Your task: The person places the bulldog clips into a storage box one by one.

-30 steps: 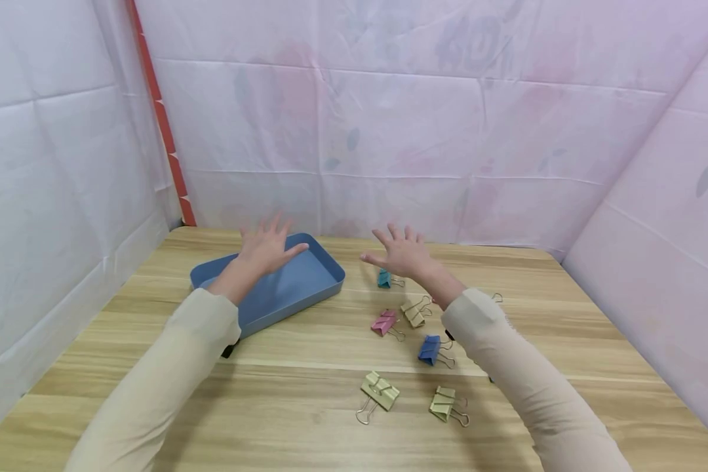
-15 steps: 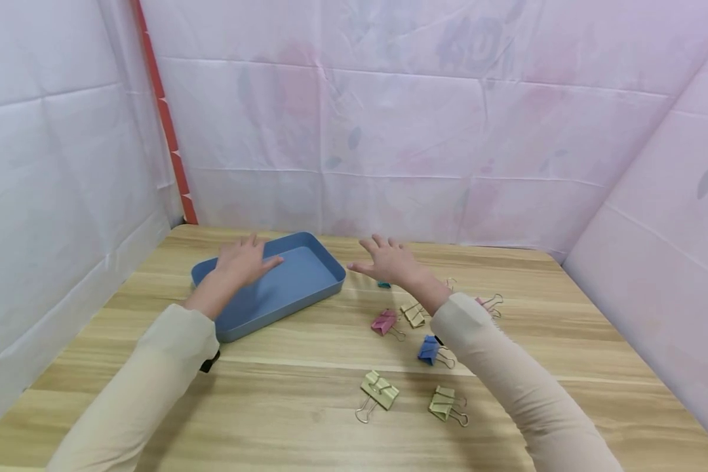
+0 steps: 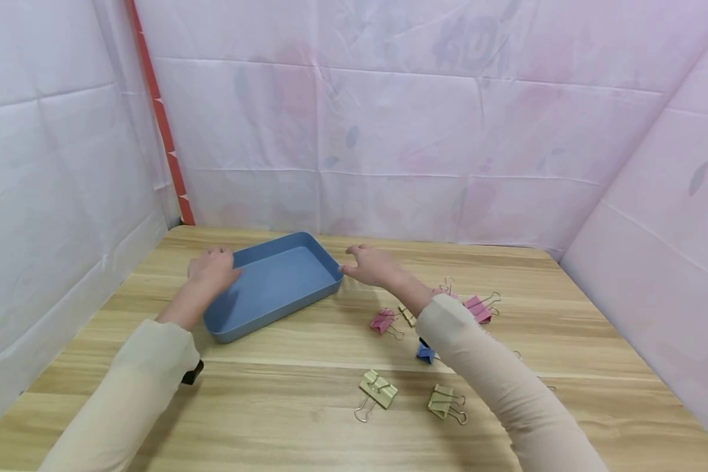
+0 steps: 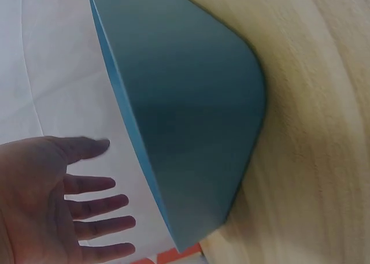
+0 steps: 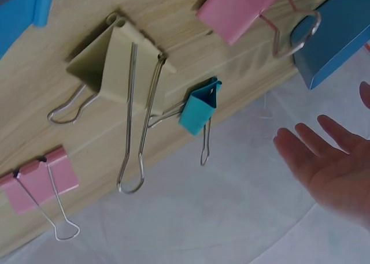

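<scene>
A shallow blue tray (image 3: 271,278) lies at an angle on the left half of the wooden table, with nothing in it. Over its left end is my left hand (image 3: 211,270); the left wrist view shows that hand's fingers (image 4: 107,224) straight and spread beside the tray's rim. My right hand (image 3: 374,265) is at the opposite end, thumb tip right at the corner of the rim. In the right wrist view its fingers are loosely extended and hold nothing. Below the right forearm are binder clips: pink (image 3: 382,321), cream (image 3: 408,315) and blue (image 3: 425,354).
Two pale yellow-green binder clips (image 3: 379,389) lie near the table's front. More pink clips (image 3: 478,308) lie to the right. A teal clip (image 5: 199,105), hidden in the head view, shows in the right wrist view. White cloth walls (image 3: 389,131) enclose the table's back and sides.
My left hand has moved left and down to the tray's left end. The right hand has shifted left and slightly down to the tray's right corner. The tray stays in place.
</scene>
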The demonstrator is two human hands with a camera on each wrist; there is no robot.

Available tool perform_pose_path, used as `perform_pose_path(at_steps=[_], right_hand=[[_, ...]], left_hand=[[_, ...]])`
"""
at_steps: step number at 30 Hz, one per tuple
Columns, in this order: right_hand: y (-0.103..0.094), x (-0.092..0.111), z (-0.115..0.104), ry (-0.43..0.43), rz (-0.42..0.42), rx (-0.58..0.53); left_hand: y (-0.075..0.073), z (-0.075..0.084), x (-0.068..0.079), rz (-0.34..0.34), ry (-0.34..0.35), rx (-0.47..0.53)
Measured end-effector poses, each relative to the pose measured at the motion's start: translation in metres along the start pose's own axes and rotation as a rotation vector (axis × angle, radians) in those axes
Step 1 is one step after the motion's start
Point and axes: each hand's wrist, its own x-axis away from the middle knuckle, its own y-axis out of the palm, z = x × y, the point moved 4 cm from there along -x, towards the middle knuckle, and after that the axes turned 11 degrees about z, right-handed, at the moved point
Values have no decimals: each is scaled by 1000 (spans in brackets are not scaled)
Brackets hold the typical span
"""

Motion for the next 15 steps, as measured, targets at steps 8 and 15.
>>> perform_pose_path(at_steps=[8,15], right_hand=[[14,-5,-7,30,10,-123],[23,-7,-10,150,-14,-208]], left_hand=[[-3,-28,10,22,-156,133],[3,-46,18,-75,-268,195]])
